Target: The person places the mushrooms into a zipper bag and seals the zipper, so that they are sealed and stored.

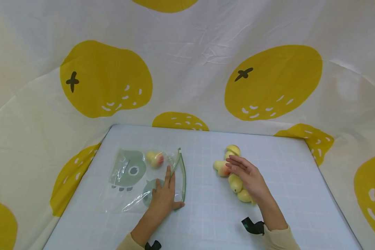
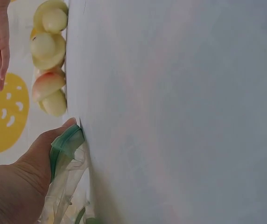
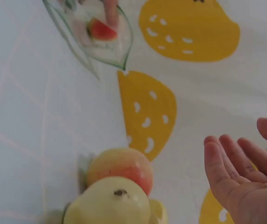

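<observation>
My left hand (image 1: 163,198) rests over the mouth of a clear zip bag (image 1: 112,203) with green dinosaur prints, fingers spread. Its thumb lies by one end of the green zip edge (image 2: 69,140), and the two zip edges stand apart. Inside the bag lies a yellow pear-shaped fruit (image 1: 155,159) with a red blush. On the right, my right hand (image 1: 248,175) hovers beside and partly over a row of similar yellow pears (image 1: 236,183), its fingers fairly straight and holding nothing. One blushed pear (image 3: 119,168) sits behind a plain yellow one (image 3: 110,205).
The pale checked tabletop (image 1: 203,215) carries the bag on the left and the pears right of centre. A white cloth (image 1: 187,69) printed with yellow fruit hangs behind and around the table. Dark wrist straps (image 1: 253,226) sit near both sleeves.
</observation>
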`<state>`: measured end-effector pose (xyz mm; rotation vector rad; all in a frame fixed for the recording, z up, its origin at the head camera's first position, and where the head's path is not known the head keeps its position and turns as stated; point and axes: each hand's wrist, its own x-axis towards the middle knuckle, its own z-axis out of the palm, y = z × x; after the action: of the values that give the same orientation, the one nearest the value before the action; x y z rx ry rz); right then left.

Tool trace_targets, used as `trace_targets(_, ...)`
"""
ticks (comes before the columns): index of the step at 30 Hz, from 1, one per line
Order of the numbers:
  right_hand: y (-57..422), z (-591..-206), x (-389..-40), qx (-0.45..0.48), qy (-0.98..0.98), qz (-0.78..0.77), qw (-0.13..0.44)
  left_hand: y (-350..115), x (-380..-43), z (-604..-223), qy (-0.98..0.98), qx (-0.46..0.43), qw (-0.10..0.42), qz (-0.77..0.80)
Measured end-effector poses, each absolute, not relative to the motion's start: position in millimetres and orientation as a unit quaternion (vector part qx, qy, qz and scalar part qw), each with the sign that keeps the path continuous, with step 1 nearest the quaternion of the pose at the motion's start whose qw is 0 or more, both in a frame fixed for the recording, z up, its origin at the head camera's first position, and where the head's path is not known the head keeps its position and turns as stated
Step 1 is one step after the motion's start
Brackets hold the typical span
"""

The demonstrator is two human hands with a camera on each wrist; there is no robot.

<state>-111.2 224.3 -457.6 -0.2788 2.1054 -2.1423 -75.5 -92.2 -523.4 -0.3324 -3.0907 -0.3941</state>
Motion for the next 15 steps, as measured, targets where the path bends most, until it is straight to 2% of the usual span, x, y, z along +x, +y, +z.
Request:
trace_targets(10,282.3,-461.4,-106.1,-0.117,0.699,-0.705,0.025,-93.1,-75.1,-522.5,-0.984,-0.104,-0.007,-0.145)
trace_targets(15,314.1,-469.6,-102.4,-0.120,0.703,-0.700,0.040,-94.1,-75.5,-523.1,-0.984,-0.103,-0.014,-0.147)
